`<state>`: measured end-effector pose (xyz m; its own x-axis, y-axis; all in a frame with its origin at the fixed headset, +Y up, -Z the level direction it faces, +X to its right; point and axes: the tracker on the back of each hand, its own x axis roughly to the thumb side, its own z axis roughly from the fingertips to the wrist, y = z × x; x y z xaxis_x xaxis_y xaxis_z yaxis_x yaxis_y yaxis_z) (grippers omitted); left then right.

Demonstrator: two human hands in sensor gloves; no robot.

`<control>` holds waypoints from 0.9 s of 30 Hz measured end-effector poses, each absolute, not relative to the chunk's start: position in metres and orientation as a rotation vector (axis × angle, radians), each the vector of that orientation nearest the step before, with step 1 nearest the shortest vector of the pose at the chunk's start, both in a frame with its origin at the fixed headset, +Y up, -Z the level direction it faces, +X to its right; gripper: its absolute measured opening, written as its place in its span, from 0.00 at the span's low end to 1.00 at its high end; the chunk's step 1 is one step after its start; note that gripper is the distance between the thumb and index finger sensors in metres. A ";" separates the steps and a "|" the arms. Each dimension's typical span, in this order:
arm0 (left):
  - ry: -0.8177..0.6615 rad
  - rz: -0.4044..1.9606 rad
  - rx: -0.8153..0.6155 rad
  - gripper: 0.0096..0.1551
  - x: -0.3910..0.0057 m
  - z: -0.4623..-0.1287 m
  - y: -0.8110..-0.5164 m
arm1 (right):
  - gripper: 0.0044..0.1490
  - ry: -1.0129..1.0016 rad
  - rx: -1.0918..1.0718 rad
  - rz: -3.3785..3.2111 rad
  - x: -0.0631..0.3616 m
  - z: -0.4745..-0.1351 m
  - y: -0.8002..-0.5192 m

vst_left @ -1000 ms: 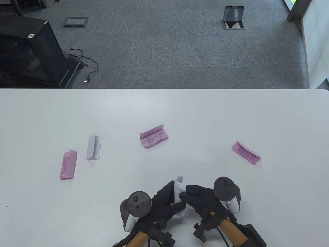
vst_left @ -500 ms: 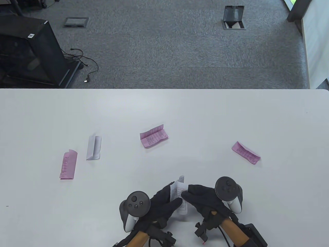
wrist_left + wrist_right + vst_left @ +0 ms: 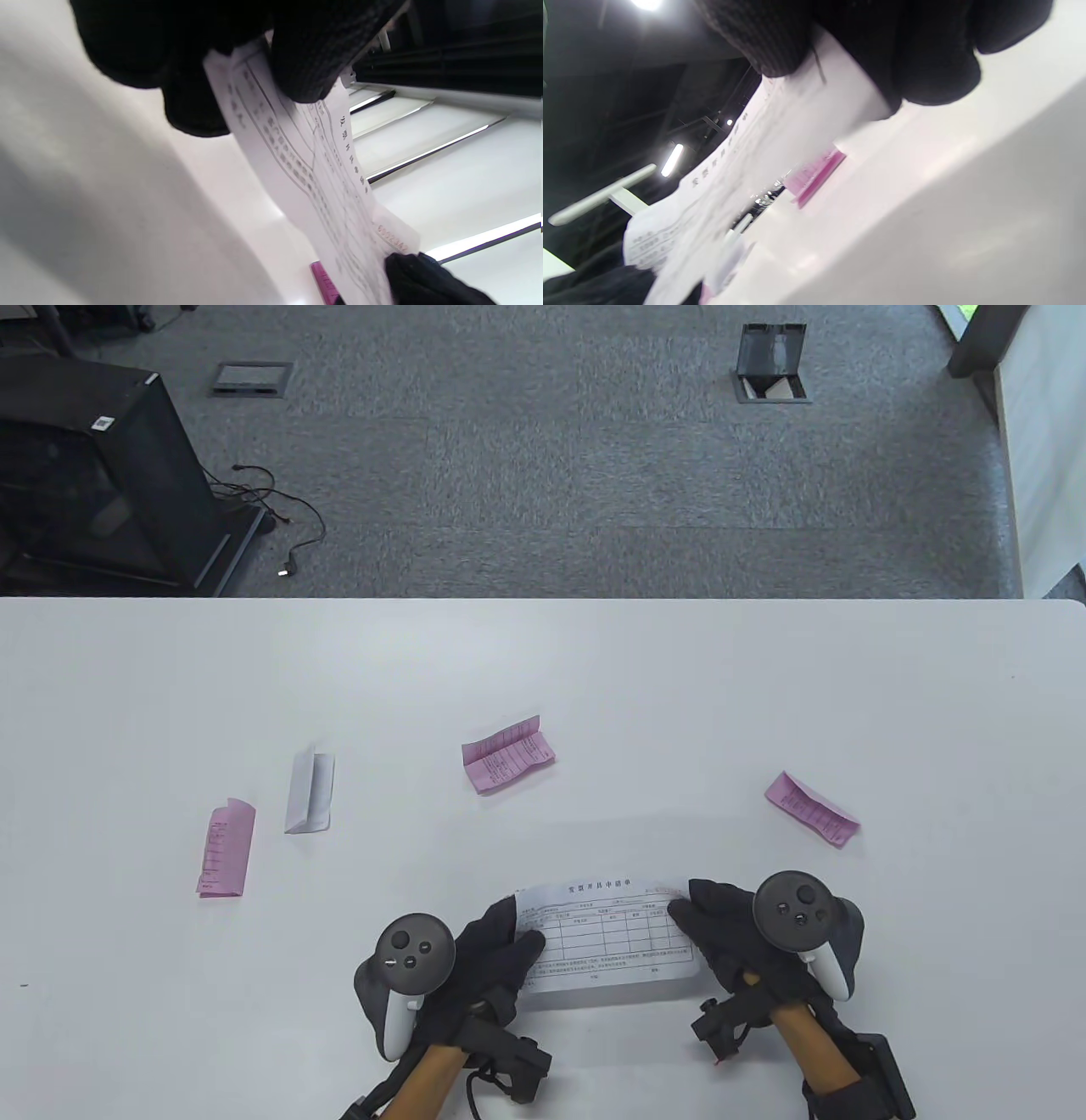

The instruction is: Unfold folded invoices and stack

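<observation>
Left hand (image 3: 488, 954) & right hand (image 3: 717, 933) pinch the white printed paper invoice (image 3: 607, 942) stretched open; pulling too hard may tear it.

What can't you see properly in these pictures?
- The words on the white paper: too small in the table view, blurred in both wrist views.
- Its two ends: covered by the left hand and right hand.
- The insides of the three pink papers and the small white one: still folded.
- The black box: cut off by the table view's left edge.
</observation>
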<state>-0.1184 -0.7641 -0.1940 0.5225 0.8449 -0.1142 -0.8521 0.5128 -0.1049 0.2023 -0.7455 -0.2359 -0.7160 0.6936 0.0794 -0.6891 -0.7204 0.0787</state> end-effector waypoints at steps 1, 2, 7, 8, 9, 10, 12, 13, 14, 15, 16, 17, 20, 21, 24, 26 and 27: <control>0.044 0.963 -0.164 0.30 -0.117 -0.195 -0.764 | 0.23 0.056 0.126 2.422 0.201 -0.236 -0.747; 0.039 0.913 -0.173 0.31 -0.115 -0.195 -0.764 | 0.23 0.060 0.126 2.452 0.200 -0.236 -0.748; 0.024 0.630 -0.192 0.36 -0.102 -0.197 -0.763 | 0.23 0.097 0.155 2.627 0.191 -0.236 -0.757; 0.018 0.558 -0.194 0.37 -0.099 -0.197 -0.763 | 0.23 0.104 0.161 2.665 0.189 -0.236 -0.758; 0.014 0.514 -0.198 0.38 -0.097 -0.196 -0.763 | 0.23 0.109 0.166 2.697 0.187 -0.235 -0.759; 0.010 0.451 -0.198 0.40 -0.093 -0.196 -0.764 | 0.23 0.111 0.176 2.750 0.184 -0.235 -0.760; 0.006 0.373 -0.199 0.41 -0.088 -0.196 -0.765 | 0.23 0.118 0.206 2.841 0.177 -0.233 -0.763; 0.007 0.341 -0.200 0.42 -0.085 -0.196 -0.767 | 0.23 0.121 0.217 2.875 0.174 -0.232 -0.764; 0.006 0.320 -0.200 0.42 -0.084 -0.196 -0.768 | 0.23 0.115 0.226 2.891 0.172 -0.231 -0.765; 0.006 0.300 -0.204 0.43 -0.082 -0.197 -0.767 | 0.23 0.103 0.233 2.923 0.169 -0.230 -0.765; 0.002 0.286 -0.201 0.43 -0.081 -0.197 -0.767 | 0.23 0.099 0.241 2.947 0.167 -0.229 -0.765; -0.004 0.255 -0.206 0.44 -0.078 -0.196 -0.767 | 0.23 0.094 0.257 2.991 0.163 -0.228 -0.766; -0.030 0.118 -0.232 0.48 -0.070 -0.195 -0.768 | 0.23 0.089 0.280 3.062 0.158 -0.226 -0.767; -0.032 0.079 -0.225 0.49 -0.068 -0.194 -0.768 | 0.23 0.089 0.281 3.083 0.157 -0.225 -0.767; -0.039 0.000 -0.181 0.56 -0.066 -0.190 -0.767 | 0.23 0.096 0.273 3.121 0.156 -0.223 -0.766; -0.055 -0.010 -0.161 0.56 -0.065 -0.188 -0.765 | 0.23 0.125 0.273 3.115 0.158 -0.223 -0.765; -0.057 -0.012 -0.152 0.55 -0.065 -0.187 -0.765 | 0.23 0.136 0.263 3.107 0.159 -0.223 -0.765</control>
